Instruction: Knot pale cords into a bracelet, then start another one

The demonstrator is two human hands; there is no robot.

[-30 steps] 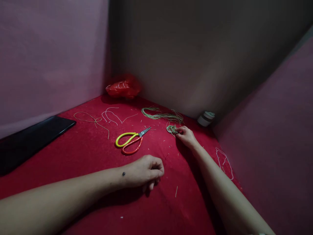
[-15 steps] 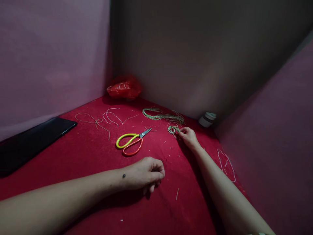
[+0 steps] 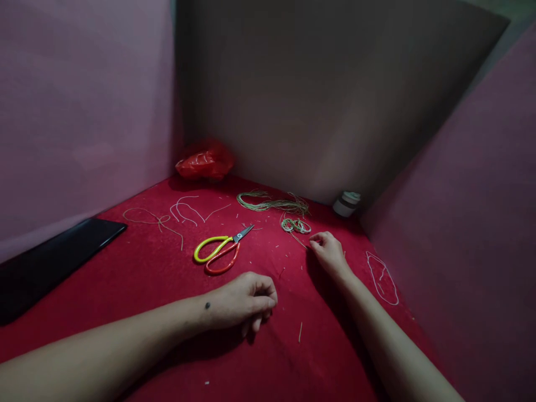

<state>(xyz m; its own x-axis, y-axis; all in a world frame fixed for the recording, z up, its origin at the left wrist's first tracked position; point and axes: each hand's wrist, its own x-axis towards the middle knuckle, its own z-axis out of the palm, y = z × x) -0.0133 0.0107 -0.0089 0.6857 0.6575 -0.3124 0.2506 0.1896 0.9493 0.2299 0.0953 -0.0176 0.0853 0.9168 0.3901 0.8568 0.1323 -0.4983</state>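
Cloth (image 3: 272, 374) runs lower-centre to right wall (image 3: 473, 223), our left hand (image 3: 243, 298) and right hand (image 3: 329, 255) half-curled, grip unclear, green coil (image 3: 290, 225) tangled mid-frame.

green-and-white cord coil (image 3: 295, 225), loosely looped, flat on red surface (image 3: 255, 374)

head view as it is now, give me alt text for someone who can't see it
On a red surface, a right hand is just beside a small coil of green cord, while the left hand lies loosely curled nearer the viewer than yellow-and-red-handled scissors. Farther back are a longer cord bundle and a red plastic bag.
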